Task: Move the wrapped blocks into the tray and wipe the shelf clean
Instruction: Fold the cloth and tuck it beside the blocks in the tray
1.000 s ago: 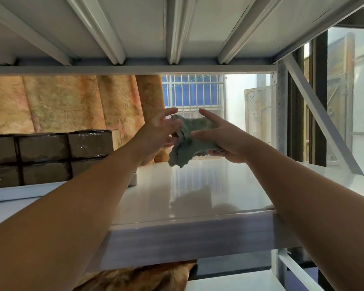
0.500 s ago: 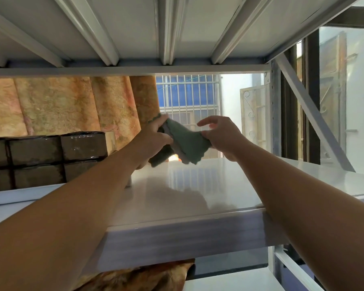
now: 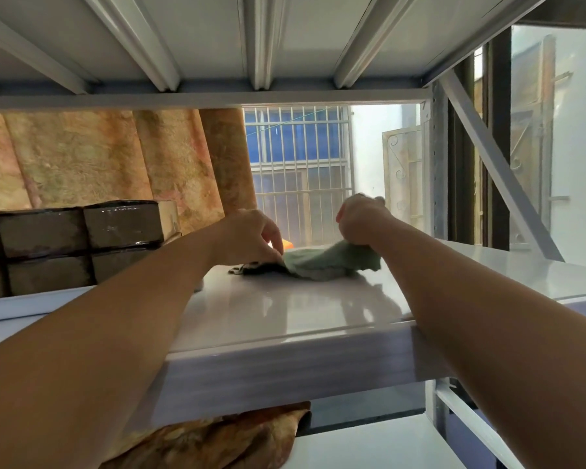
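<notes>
left fingers (image 3: 274, 247): curling down, tips pinching the dark left end of the cloth (image 3: 322, 264) against the shelf (image 3: 285, 309)
right fingers (image 3: 359, 203): clenching into a fist round the cloth's right end, bunching it up off the surface
left hand (image 3: 251, 236): sitting low over the shelf, knuckles up, gripping the cloth
right hand (image 3: 361, 221): sitting a bit higher than the left, gripping the cloth, back of hand facing camera
cloth: green, stretching between both hands, middle part lying on the shelf, left edge looking dark and maybe dirty; hard to tell at this angle
arms: both reaching forward and up over the shelf's front lip, right forearm lying close above the lip, contact unclear
shelf: white, glossy, reflecting the window (image 3: 298, 170); right part bare
blocks (image 3: 71, 242): dark, wrapped in shiny film, stacking in two rows at the left rear, well apart from the cloth
tray: pale rim showing under the blocks at left, probably the tray (image 3: 31, 301), can't confirm
curtain (image 3: 99, 157): orange-brown, hanging behind the blocks
upper shelf (image 3: 217, 45): ribbed underside running overhead
window: barred, showing behind the hands
</notes>
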